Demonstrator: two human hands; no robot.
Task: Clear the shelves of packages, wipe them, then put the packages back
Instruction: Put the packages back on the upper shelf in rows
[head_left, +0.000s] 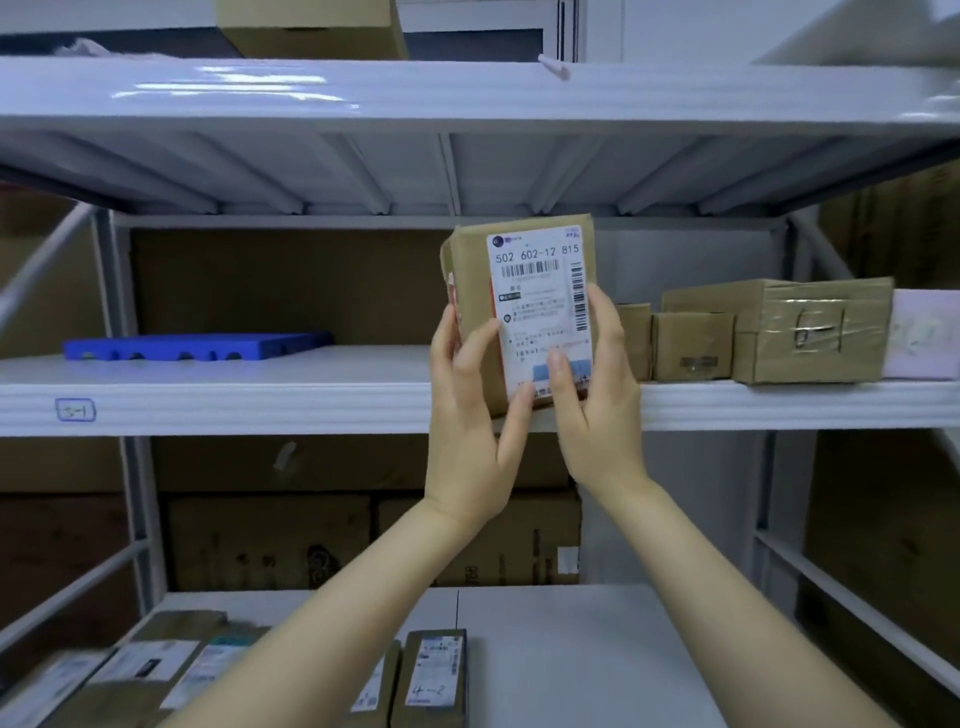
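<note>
The package (524, 301) stood upright in front of the middle shelf (260, 400), held up at the shelf's front lip by both hands; its bottom edge was hidden behind them, so I could not tell whether it touched the shelf. It was a flat brown carton wrapped in tape, with a white shipping label covering most of the near face, printed with barcodes and the figures 502 602-12 815. The left hand (467, 405) gripped its lower left edge, thumb laid across the front and the fingers (444, 332) curled round the side. The right hand (597, 405) gripped the lower right edge likewise, thumb pressed on the label and its fingers reaching up along the right side. Just right of the package on the same shelf sat a row of cartons: a narrow box (635, 340), a small square box (693, 345) and, touching it, a larger taped box (815, 332) marked 6-1, with a pale parcel (924, 332) at the far end. To the left lay a blue tray (197, 345), well apart, above a handwritten tag (76, 410) reading 3-1. On the lower shelf (571, 649) several labelled parcels (436, 675) lay flat, one marked 4-2. The top shelf (467, 93) carried a brown carton (311, 26).
</note>
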